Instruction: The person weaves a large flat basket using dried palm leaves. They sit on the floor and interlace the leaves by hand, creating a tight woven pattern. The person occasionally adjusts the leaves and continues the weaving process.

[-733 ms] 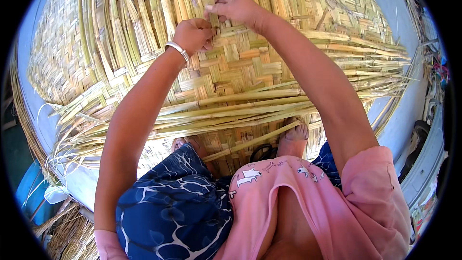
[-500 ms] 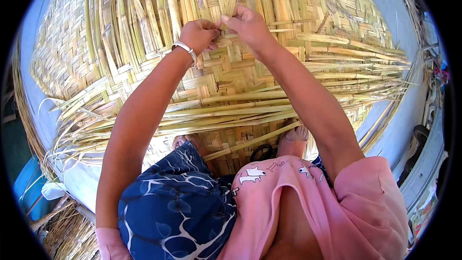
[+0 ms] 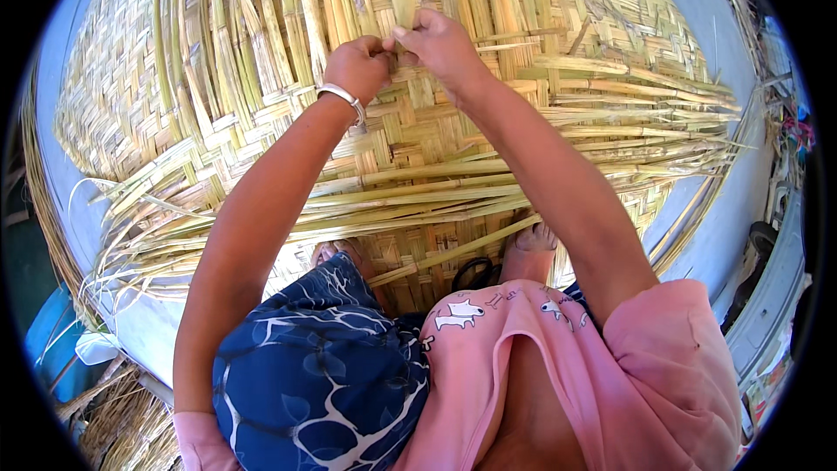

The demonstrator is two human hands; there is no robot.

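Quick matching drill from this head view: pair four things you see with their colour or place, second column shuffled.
Things:
1. bracelet
2. woven mat
3. dark scissors
4. blue patterned cloth

Places or colours:
A. over the person's lap
B. on the left wrist
C. on the mat between the two feet
D. straw-yellow, under both hands

Pairs: 1-B, 2-D, 3-C, 4-A

Both hands on woven mat (image 3: 488, 135), left hand (image 3: 356, 65) touching right hand (image 3: 440, 42); loose strips (image 3: 436, 196) nearer the knees
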